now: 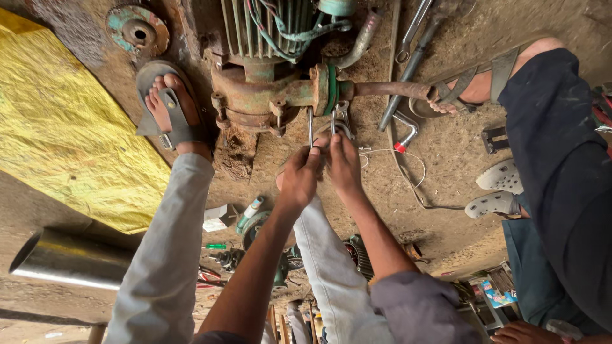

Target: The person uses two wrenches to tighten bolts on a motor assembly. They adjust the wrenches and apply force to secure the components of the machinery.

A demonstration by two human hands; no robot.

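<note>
Left hand closed on a slim steel spanner, right hand closed on a second grey spanner, both set at the green flange of the rusty pump ahead. Best kept square on the bolts, one bracing against the other; dusty floor around.

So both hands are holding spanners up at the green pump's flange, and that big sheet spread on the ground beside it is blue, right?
Not quite. In the head view the sheet is yellow, not blue. The rest stands: the left hand and the right hand each hold a spanner up at the flange of the green pump.
</note>
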